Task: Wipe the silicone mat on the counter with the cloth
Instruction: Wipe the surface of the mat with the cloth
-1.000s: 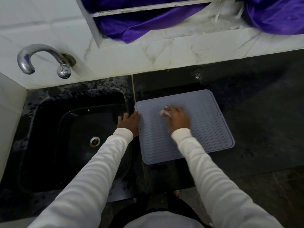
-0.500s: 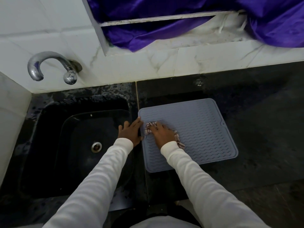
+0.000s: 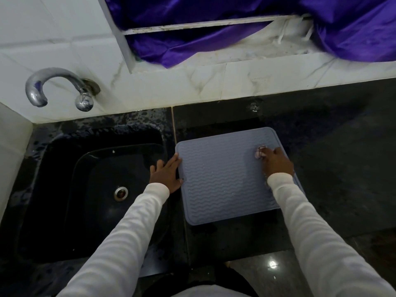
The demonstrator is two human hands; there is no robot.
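A grey-blue silicone mat [image 3: 222, 179] with a wavy ribbed surface lies flat on the black counter [image 3: 334, 159], just right of the sink. My right hand [image 3: 277, 161] is on the mat's far right part, fingers curled over a small bunched pale cloth [image 3: 260, 151] that shows beyond my fingertips. My left hand [image 3: 166, 173] lies with straight fingers against the mat's left edge, on the strip between mat and sink.
A black sink [image 3: 90, 189] with a metal drain [image 3: 121, 193] fills the left. A chrome tap [image 3: 55, 86] sticks out of the white tiled wall [image 3: 214, 82]. Purple fabric [image 3: 192, 46] hangs over the ledge behind. The counter's front edge runs below the mat.
My right hand has swept the cloth from the mat's left side across to its far right side. My left hand has stayed at the mat's left edge.
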